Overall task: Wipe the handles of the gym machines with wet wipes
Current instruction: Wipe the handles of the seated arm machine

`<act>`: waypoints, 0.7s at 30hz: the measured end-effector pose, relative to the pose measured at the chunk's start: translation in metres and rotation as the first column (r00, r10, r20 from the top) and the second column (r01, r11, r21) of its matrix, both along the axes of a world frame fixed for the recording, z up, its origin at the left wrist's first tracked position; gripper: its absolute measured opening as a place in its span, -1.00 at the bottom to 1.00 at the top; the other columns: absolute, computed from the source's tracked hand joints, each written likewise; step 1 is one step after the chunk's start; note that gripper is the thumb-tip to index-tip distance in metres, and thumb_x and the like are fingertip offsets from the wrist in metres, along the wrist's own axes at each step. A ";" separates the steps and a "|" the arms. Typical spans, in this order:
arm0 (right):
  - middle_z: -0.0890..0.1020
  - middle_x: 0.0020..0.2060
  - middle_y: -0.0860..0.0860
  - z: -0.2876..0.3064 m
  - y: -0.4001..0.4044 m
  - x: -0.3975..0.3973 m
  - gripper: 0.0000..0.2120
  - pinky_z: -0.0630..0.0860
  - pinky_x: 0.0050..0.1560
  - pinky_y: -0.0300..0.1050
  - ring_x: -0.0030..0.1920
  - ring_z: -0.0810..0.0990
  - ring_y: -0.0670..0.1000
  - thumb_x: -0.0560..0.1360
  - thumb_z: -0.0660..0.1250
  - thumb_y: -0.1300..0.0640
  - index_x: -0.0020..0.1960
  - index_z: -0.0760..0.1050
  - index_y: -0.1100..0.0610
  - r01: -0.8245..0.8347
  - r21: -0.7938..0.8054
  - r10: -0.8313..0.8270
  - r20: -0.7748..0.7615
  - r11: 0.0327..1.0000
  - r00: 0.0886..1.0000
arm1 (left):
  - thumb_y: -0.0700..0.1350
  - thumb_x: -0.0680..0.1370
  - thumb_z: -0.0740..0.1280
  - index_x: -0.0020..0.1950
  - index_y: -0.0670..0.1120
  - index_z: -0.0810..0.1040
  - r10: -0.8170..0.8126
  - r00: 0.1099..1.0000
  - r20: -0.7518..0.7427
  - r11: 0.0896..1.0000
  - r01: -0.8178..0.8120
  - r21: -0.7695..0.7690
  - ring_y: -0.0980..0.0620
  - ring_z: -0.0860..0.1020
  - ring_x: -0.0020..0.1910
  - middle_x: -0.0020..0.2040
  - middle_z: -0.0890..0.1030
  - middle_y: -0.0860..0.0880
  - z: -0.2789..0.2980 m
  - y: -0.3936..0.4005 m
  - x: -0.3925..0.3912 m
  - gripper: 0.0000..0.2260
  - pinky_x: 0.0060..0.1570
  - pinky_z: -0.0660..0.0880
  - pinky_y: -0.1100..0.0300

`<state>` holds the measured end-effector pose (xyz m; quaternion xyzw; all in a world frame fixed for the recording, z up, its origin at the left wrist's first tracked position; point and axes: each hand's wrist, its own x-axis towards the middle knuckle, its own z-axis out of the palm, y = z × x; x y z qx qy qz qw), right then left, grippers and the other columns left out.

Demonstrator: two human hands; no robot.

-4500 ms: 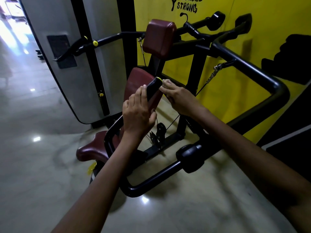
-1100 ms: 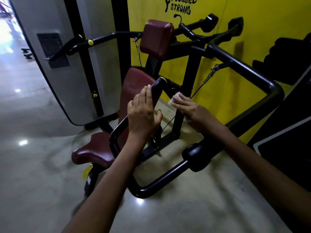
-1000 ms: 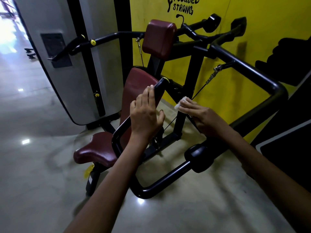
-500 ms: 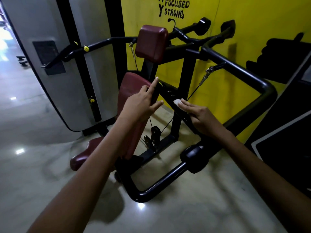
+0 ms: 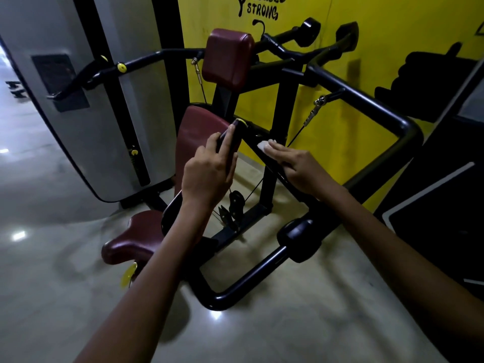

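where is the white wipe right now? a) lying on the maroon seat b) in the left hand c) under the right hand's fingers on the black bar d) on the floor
c: the white wipe shows at the fingertips of the right hand, pressed on the black bar; the left hand grips the handle.

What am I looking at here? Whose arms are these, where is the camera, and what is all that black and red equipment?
The camera sits on a person's head and looks forward and down, so the two bare arms reaching in are that person's own. In front stands a gym machine of black tubes with dark red pads: a seat, a backrest and a headrest. Behind it is a yellow wall; the floor is shiny. The left hand grips a black handle with a yellow end cap. The right hand presses a white wet wipe with flat fingers on a black bar beside it, cleaning the machine.
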<state>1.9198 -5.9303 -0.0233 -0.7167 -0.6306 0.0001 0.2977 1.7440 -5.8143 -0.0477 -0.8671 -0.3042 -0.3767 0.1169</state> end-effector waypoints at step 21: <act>0.34 0.38 0.12 -0.009 -0.023 0.003 -0.56 0.23 0.42 -0.09 0.42 0.25 0.02 0.49 0.17 0.47 0.33 0.41 0.23 -0.058 -0.001 0.058 0.027 0.998 0.998 | 0.30 0.53 -0.06 0.51 0.25 -0.02 -0.256 0.963 0.080 0.844 0.263 -0.467 -0.10 0.55 -0.10 0.02 0.55 -0.15 0.010 0.015 -0.027 -0.45 -0.13 0.41 0.09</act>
